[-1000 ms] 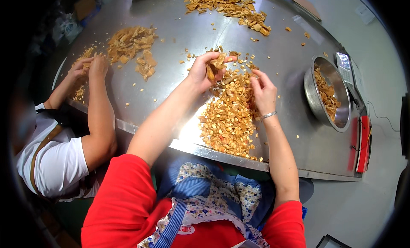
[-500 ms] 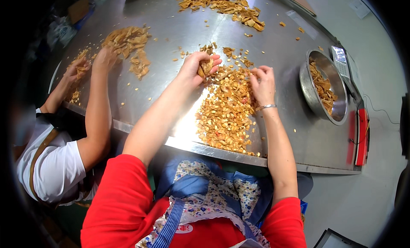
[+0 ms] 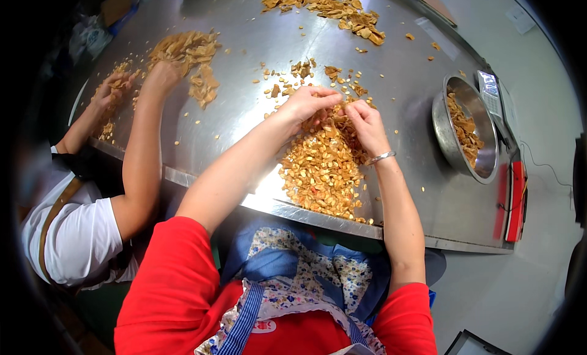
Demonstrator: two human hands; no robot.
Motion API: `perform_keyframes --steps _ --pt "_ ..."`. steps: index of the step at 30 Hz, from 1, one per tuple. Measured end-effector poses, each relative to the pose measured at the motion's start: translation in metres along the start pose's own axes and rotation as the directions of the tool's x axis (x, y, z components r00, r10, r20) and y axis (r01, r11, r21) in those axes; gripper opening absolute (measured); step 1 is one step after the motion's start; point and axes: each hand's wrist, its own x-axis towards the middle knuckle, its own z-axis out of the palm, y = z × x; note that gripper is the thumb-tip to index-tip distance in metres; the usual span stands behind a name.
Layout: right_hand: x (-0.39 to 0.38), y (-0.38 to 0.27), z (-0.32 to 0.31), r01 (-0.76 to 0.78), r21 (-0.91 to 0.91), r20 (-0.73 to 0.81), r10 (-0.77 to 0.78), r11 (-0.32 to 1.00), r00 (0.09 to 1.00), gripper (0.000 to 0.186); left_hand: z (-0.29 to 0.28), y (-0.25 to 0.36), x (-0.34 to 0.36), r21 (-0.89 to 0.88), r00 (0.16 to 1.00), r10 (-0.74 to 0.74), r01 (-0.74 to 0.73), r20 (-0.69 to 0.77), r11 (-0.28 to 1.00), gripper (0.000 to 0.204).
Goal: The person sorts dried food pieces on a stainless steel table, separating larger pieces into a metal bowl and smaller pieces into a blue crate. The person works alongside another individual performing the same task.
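My left hand is curled over the upper part of a heap of pale flat seeds and brown flakes, its index finger and thumb closed; what it holds is hidden under the fingers. My right hand is pinched beside the left fingertips, above the same heap; what lies between its fingers is too small to make out. Loose dried brown pieces and seeds lie just beyond both hands on the steel table.
A co-worker's hands work at piles of dried pieces on the left. Another pile lies at the back. A steel bowl of pieces stands right, beside a scale and a red object.
My left hand has turned palm-down, hiding the dried piece seen in it earlier. My right hand has moved inward to meet it. The co-worker's right hand has moved rightward to a pile.
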Motion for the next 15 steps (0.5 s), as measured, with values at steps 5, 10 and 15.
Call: perform_keyframes --steps 5,10,15 --pt "0.008 0.000 0.002 -0.001 -0.192 -0.170 -0.032 0.981 0.985 0.017 -0.018 0.007 0.008 -0.248 0.947 0.115 -0.193 -0.299 0.949 0.011" --pt "0.023 -0.005 0.016 0.238 -0.619 0.054 -0.262 0.749 0.964 0.021 -0.019 0.009 0.005 -0.427 0.948 0.060 -0.197 -0.312 0.883 0.010" --pt "0.018 -0.013 0.011 0.246 -0.465 -0.206 -0.374 0.851 0.904 0.014 -0.020 0.000 0.010 -0.347 0.965 0.051 -0.142 -0.258 0.927 0.009"
